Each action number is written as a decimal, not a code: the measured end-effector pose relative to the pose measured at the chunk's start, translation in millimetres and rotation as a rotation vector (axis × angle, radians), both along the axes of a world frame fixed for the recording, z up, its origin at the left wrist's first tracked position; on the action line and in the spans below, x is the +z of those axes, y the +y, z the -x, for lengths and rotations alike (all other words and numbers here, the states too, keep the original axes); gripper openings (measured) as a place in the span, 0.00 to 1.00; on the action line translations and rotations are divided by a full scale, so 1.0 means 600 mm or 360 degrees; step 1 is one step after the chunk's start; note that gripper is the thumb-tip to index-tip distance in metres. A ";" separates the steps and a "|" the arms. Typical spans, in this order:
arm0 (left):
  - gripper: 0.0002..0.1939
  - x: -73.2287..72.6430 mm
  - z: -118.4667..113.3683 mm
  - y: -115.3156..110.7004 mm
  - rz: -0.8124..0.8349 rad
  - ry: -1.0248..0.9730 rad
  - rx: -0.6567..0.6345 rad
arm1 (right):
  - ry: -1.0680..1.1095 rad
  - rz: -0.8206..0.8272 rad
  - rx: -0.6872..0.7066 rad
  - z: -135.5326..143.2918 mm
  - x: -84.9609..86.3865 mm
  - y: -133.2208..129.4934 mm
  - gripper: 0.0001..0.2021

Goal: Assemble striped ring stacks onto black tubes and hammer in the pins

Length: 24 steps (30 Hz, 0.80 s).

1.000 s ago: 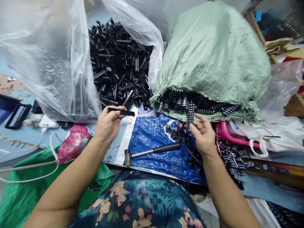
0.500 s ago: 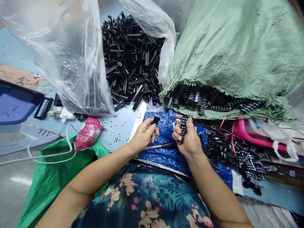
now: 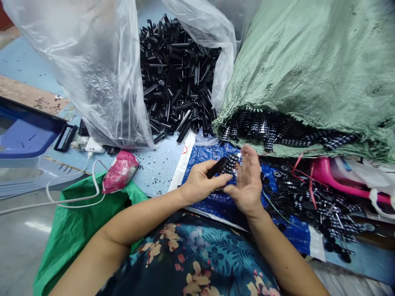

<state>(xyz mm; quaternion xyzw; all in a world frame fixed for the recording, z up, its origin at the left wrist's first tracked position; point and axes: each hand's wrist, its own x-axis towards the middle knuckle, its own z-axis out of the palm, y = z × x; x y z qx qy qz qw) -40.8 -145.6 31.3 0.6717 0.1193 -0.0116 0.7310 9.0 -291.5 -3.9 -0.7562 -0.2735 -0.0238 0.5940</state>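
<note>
My left hand (image 3: 200,183) grips a plain black plastic piece (image 3: 217,167) between thumb and fingers. A black piece with a white checked pattern (image 3: 231,163) lies against its far end; whether the two are joined I cannot tell. Beside them my right hand (image 3: 248,185) is open, fingers stretched up and slightly blurred, palm facing the checked piece. Under both hands is a blue plastic sheet (image 3: 197,158).
A clear plastic bag (image 3: 101,82) and a heap of black pieces (image 3: 179,82) lie ahead. A green woven sack (image 3: 314,74) holds checked pieces. Loose black discs and rods (image 3: 327,213) lie right, near a pink handle (image 3: 339,181). Left are a pink bundle (image 3: 120,170) and white cable (image 3: 70,201).
My hands have come together. My right hand has opened from its grip on the checked piece, which now sits against the black piece in my left hand. The view has shifted slightly left.
</note>
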 end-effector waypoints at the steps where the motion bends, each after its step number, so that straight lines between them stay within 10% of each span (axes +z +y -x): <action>1: 0.14 0.004 0.004 0.007 0.0034 0.0035 -0.0016 | -0.0193 0.0126 0.0056 -0.003 0.000 -0.010 0.48; 13: 0.23 -0.006 0.022 0.000 -0.0010 -0.0037 0.0205 | -0.0997 0.0334 0.0131 0.024 0.017 -0.015 0.51; 24: 0.18 -0.015 0.012 0.041 0.0571 0.0253 -0.0011 | -0.1134 0.0663 0.0010 0.037 -0.005 -0.013 0.51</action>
